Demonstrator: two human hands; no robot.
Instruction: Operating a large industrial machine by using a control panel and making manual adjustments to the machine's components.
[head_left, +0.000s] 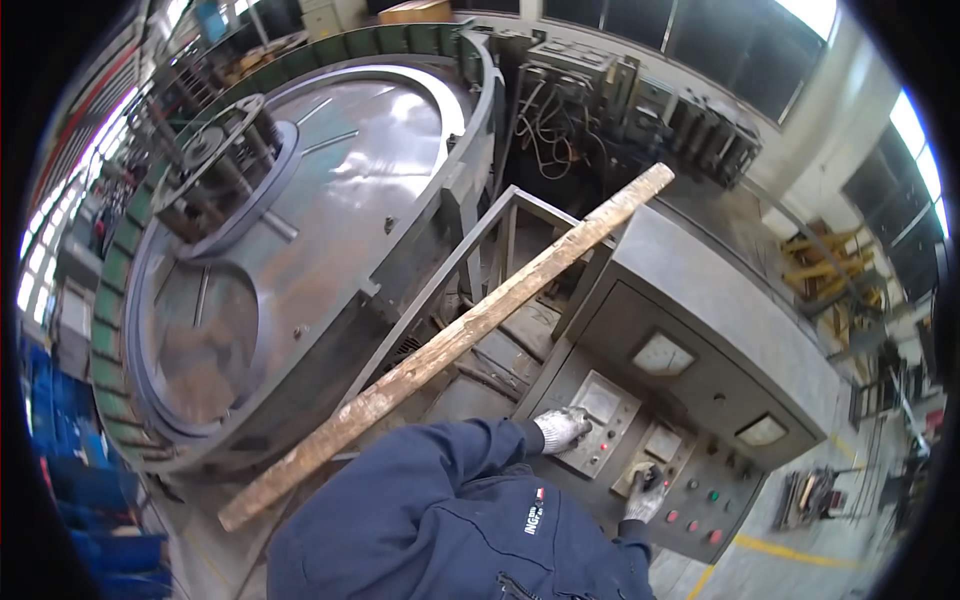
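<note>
My left hand (563, 429), in a whitish work glove, rests at the edge of a light inset panel (606, 402) on a grey control console (715, 290). Its fingers are curled together; what they hold, if anything, is hidden. Lower and to the right, my right hand (644, 496) wears a similar glove. Its fingers close round a dark knob (653, 477) beside a second inset panel (662, 440). Small red lights glow near both hands. Several green and red buttons (714, 536) sit right of my right hand. Two dial gauges (662, 355) are set in the console's sloping face.
A long, worn wooden beam (450, 345) slants across a metal frame (420, 310) left of the console. Beyond it stands a large round machine (350, 200) with a shiny metal bed. Cables (550, 130) hang at the back; yellow racks (825, 260) stand at the right.
</note>
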